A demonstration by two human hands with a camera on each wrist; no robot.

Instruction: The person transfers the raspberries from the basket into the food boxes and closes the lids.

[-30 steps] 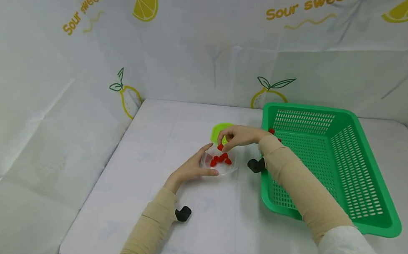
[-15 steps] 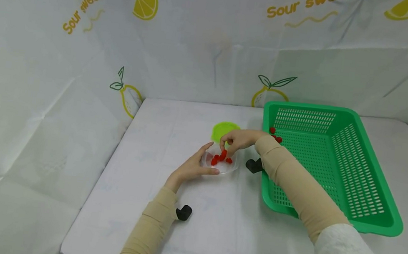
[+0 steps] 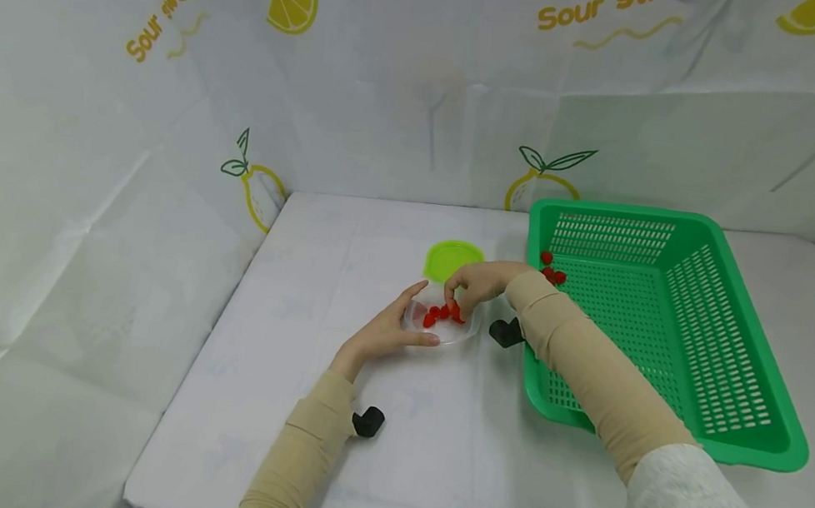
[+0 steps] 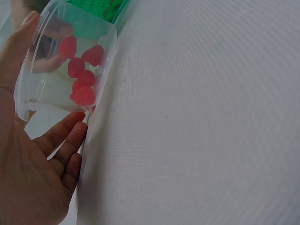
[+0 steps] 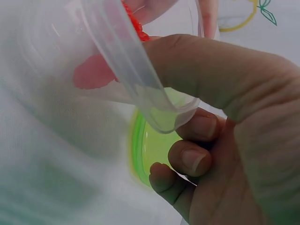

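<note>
Clear container (image 4: 104,42), one, standing on the worktop (image 3: 329,279) mid-scene, left of the basket. Contents: several red berries (image 4: 76,68), grouped on the bottom.

Left hand (image 3: 377,337), at the container's left side: partly spread, holding the container, thumb along the near rim and forefinger on the far side.

Right hand (image 3: 478,280), reaching in from the right: nearly closed, thumb and forefinger inside the container about one berry (image 4: 68,47); through the cloudy wall, how firm the pinch is cannot be told. Remaining fingers bent, outside the rim.

Lime-green lid (image 3: 455,259), one, flat on the worktop just beyond the container.

Green basket (image 3: 624,211), one, rectangular, slotted sides, to the right; a few more berries (image 3: 560,278) in its far left corner, right forearm across its near left part.

Backdrop: white cloth (image 3: 408,120), lemon prints, "Sour sweet" lettering.
</note>
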